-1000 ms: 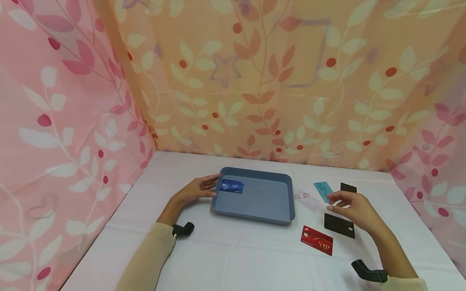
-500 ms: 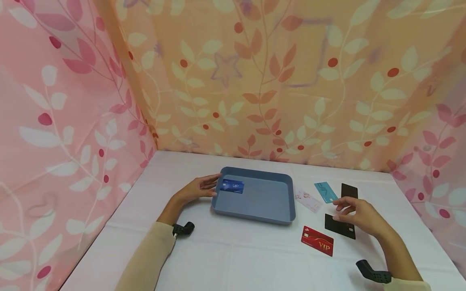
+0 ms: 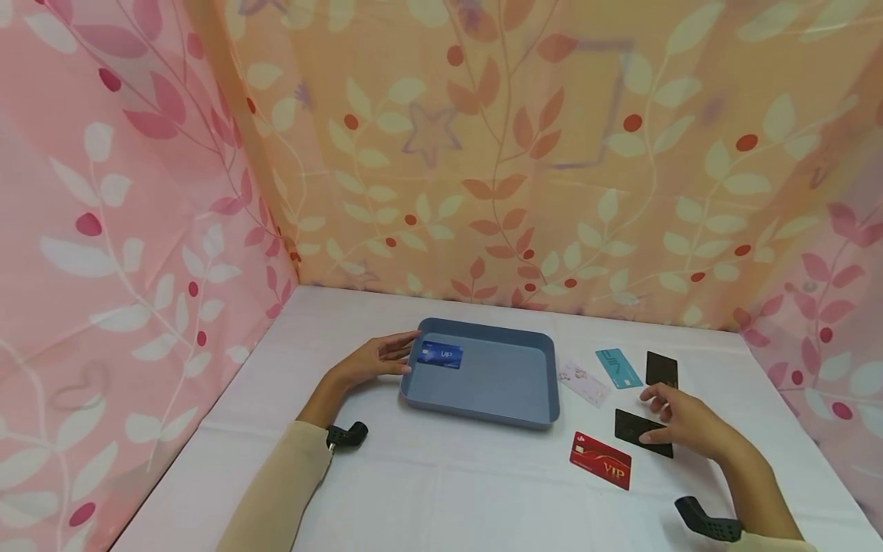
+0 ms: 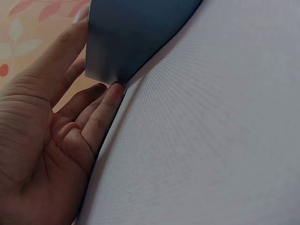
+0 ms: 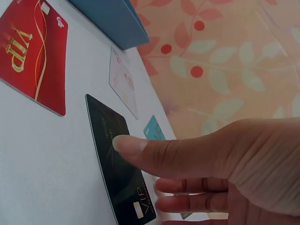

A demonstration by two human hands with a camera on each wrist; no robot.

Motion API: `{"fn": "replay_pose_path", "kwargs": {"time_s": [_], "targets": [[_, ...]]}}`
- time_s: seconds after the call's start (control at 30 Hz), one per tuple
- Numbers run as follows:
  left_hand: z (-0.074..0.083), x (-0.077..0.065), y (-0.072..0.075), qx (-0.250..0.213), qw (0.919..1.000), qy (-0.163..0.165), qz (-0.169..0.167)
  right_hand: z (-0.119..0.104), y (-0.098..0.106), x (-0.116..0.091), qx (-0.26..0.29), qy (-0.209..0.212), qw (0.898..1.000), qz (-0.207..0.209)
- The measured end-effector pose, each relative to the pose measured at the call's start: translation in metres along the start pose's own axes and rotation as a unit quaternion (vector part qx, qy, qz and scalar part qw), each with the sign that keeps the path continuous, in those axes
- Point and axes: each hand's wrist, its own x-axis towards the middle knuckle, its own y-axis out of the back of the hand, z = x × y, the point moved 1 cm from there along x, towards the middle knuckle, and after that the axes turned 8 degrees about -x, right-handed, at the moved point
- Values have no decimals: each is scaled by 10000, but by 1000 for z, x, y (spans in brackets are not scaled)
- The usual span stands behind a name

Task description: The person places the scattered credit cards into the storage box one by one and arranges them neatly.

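Note:
In the head view my left hand (image 3: pixel 367 360) rests against the left edge of a grey-blue tray (image 3: pixel 500 387), its fingers touching the side. The left wrist view shows those fingertips at the tray's wall (image 4: pixel 136 35). A blue VIP card (image 3: pixel 440 355) lies inside the tray, near the left wall. Over to the right, my right hand (image 3: pixel 690 423) is above a black VIP card (image 3: pixel 628 426), fingers loosely bent and holding nothing. From the right wrist, the thumb (image 5: pixel 133 146) appears over the black card; whether it touches is unclear.
Behind the right hand lie a second black card (image 3: pixel 661 368) and a teal card (image 3: pixel 618 368). A pale floral card (image 3: pixel 583 383) is beside the tray's right edge. Nearer the front is a red VIP card (image 3: pixel 600 461). Patterned cloth walls (image 3: pixel 497 153) enclose the white table.
My right hand has moved right and toward me, from the teal card to the front black card, uncovering the teal one. The left hand and the tray stay in place.

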Motion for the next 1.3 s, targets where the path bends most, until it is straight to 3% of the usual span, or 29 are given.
{"fn": "replay_pose_path", "kwargs": {"time_s": [0.7,1.3], "targets": [[1,0,-2,56,10000,42,48,11,-6,7,-435,-260,9987,-85],[0,0,0,123,9999,-13,-5,9,-6,2,-411,-136,9989,-183]]}}
